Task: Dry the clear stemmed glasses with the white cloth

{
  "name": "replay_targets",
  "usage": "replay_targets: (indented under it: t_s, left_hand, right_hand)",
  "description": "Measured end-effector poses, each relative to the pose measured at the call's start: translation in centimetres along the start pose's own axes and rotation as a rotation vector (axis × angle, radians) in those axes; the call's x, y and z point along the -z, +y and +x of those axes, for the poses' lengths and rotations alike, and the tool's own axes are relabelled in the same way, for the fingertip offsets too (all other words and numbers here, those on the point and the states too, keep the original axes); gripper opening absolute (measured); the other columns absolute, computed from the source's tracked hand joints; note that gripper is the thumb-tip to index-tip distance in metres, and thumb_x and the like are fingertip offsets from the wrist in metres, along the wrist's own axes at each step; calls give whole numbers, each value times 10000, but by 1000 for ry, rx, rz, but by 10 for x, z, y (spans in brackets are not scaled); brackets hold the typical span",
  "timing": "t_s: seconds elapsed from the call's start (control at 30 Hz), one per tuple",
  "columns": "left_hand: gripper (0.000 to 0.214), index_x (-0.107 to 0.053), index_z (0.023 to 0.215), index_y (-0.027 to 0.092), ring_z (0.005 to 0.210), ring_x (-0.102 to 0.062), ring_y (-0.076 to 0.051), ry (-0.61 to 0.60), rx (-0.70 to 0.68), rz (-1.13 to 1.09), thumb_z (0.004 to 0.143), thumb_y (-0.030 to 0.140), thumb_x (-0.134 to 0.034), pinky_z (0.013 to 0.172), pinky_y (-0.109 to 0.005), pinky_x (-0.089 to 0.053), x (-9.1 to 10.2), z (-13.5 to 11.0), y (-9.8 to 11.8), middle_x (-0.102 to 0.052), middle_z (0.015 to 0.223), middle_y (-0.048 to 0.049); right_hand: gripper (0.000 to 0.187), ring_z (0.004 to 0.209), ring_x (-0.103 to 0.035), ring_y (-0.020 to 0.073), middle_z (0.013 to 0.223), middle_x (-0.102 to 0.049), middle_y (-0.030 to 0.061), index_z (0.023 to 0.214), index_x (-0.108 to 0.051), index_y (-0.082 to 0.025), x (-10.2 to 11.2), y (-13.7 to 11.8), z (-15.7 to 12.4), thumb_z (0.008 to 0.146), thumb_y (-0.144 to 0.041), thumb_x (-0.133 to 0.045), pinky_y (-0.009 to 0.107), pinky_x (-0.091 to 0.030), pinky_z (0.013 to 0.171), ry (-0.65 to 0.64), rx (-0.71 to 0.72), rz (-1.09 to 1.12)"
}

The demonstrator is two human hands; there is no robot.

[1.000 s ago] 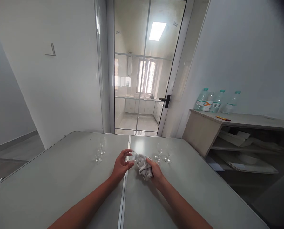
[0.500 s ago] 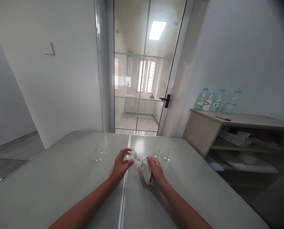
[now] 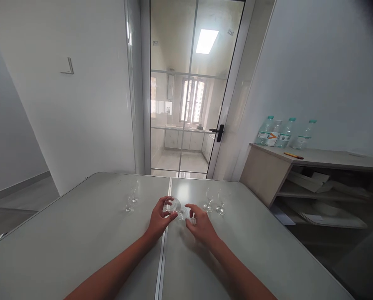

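My left hand [image 3: 159,219] is closed round the bowl of a clear wine glass [image 3: 174,205], which lies tilted on its side above the grey table [image 3: 80,241]. The glass's foot points right, toward my right hand [image 3: 201,226]. That hand sits just right of the foot, its forefinger and thumb reaching to it. A bit of white cloth [image 3: 192,220] shows under its palm; the remainder is hidden.
Two small stemmed glasses [image 3: 132,200] stand to the left and two more [image 3: 214,203] to the right. A seam [image 3: 163,250] runs down the table's middle. At the right is a wooden shelf [image 3: 299,166] with water bottles [image 3: 283,132]. A glass door [image 3: 189,104] stands behind.
The cloth, which hung openly from my right hand beside the glass, is now bunched under the palm. That hand's fingers have stretched toward the glass's foot. My left hand has stayed put.
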State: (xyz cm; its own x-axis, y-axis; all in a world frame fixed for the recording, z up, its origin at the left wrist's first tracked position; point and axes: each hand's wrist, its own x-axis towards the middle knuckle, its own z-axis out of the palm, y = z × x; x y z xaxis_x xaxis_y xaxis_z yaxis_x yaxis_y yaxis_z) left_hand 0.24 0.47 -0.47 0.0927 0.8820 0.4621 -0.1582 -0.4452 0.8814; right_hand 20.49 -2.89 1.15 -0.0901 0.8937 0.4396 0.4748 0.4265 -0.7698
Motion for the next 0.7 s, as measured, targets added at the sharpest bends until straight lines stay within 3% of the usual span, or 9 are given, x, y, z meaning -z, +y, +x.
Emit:
replay_targets:
  t_s: [0.07, 0.17, 0.37, 0.57, 0.7]
  left_hand:
    - [552, -578, 1227, 266, 1087, -563, -235, -61, 3, 2, 750, 384, -830, 799, -330, -583, -2, -3, 4, -598, 1270, -103]
    - [533, -609, 1203, 260, 1056, -561, -228, -151, 19, 8, 737, 372, -843, 797, -330, -576, -5, -7, 8, -623, 1223, -93]
    - [555, -611, 1253, 270, 1109, -554, -240, -241, 80, 9, 751, 347, -836, 839, -363, -576, -14, -12, 10, -611, 1287, -103]
    - [617, -585, 1300, 290, 1152, -553, -250, -265, 110, -16, 741, 362, -835, 899, -404, -574, -15, -11, 1, -565, 1375, -107]
    - [481, -612, 1247, 277, 1121, -569, -239, -242, 124, 30, 810, 404, -770, 863, -365, -564, -11, -9, -2, -563, 1349, -104]
  right_hand:
    - [377, 712, -572, 197, 827, -686, 28, 1126, -750, -270, -4, 0, -2, 763, -213, -664, 312, -413, 741, -76, 34, -96]
    - [126, 584, -495, 162, 698, -674, 28, 852, -788, -256, -11, 2, -5, 810, -258, -669, 289, -323, 639, -122, 33, -184]
    - [186, 468, -327, 107, 504, -581, 11, 577, -698, -210, -11, 14, -4, 758, -250, -693, 282, -197, 550, -120, -79, -210]
    - [162, 495, -402, 118, 491, -579, 16, 524, -675, -190, -5, 23, 1, 685, -192, -658, 273, -232, 551, -72, -152, -171]
    - [91, 569, -489, 138, 561, -611, 2, 599, -713, -158, 7, 33, 7, 660, -206, -665, 246, -301, 562, -195, -256, -82]
